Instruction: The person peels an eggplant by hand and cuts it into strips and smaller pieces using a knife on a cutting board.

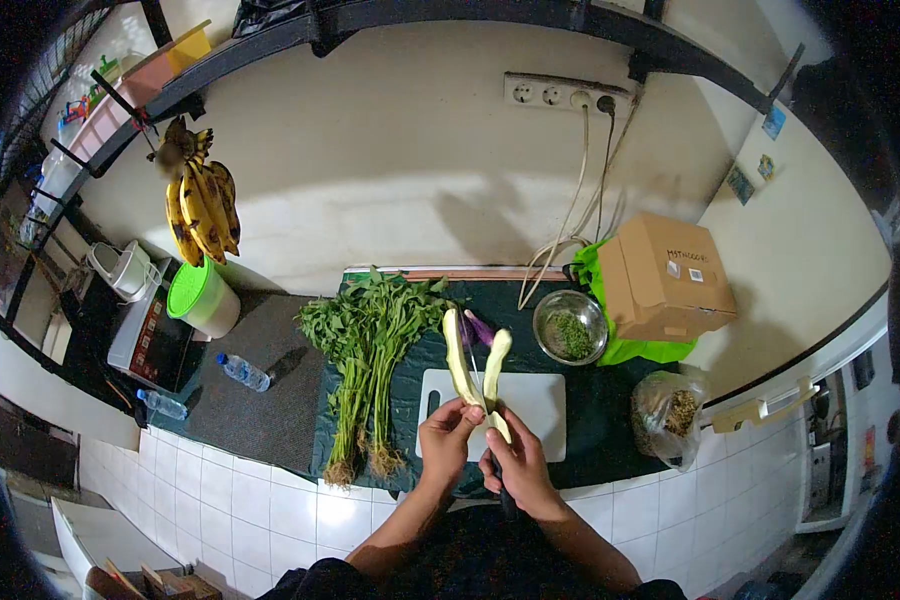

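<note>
The forearms (400,537) angled inward, bringing both hands close together above the desk (605,425). The right hand (522,462) was curled round the knife (473,352), blade pointing away. The left hand (445,440) pinched the near end of a pale vegetable (457,355); its two lengths extended beyond the fingers, flanking the blade, over and past the white board (540,420).

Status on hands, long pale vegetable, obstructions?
Left hand gripping long pale vegetable; right hand on black-handled metal knife. Vegetable forked in a V, above white rectangular cutting board. Slender purple produce just beyond; nothing visibly blocking either hand.
</note>
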The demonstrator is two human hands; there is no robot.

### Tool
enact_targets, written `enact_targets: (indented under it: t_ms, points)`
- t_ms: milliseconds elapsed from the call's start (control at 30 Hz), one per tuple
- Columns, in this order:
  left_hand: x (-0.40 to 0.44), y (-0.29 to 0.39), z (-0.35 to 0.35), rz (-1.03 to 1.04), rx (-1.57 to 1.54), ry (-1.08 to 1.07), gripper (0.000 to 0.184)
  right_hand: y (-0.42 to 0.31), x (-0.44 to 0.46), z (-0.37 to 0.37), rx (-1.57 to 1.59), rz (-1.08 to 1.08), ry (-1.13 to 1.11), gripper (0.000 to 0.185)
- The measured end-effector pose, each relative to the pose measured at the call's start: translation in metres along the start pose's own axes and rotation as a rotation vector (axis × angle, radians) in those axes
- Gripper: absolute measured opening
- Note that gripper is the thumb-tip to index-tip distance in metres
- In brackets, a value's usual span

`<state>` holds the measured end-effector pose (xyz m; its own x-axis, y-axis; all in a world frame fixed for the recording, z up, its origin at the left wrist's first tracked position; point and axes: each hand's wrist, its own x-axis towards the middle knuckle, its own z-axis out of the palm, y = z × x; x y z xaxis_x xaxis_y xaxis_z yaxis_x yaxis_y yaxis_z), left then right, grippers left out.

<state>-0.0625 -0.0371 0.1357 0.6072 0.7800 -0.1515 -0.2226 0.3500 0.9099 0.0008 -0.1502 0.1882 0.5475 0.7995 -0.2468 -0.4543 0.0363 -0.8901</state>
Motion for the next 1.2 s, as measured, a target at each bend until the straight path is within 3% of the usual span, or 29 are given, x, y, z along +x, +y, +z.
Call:
enact_targets:
  t_ms: [333, 433, 633, 733, 800, 1200]
  points:
    - [-0.004, -0.001, 0.015, 0.04, 0.056, 0.082, 0.027, 0.003, 0.005, -0.005, -0.149, -0.077, 0.051, 0.049]
    - [-0.004, -0.005, 0.016, 0.047, 0.052, 0.088, 0.026, -0.003, 0.003, -0.005, -0.112, -0.021, 0.068, 0.05]
    - [-0.005, -0.007, 0.02, 0.064, 0.001, 0.089, 0.021, -0.019, -0.001, -0.005, 0.224, 0.141, 0.066, 0.028]
    - [-0.004, -0.01, 0.018, -0.012, -0.129, 0.071, 0.02, -0.016, -0.002, -0.01, 0.361, 0.184, 0.034, 0.033]
    - [-0.003, -0.014, 0.015, -0.104, -0.435, -0.056, 0.019, -0.007, 0.0, -0.018, 0.448, 0.184, -0.084, 0.041]
    - [-0.009, -0.015, 0.01, -0.299, -0.575, -0.038, 0.014, -0.002, -0.006, -0.006, 0.515, 0.147, -0.026, 0.04]
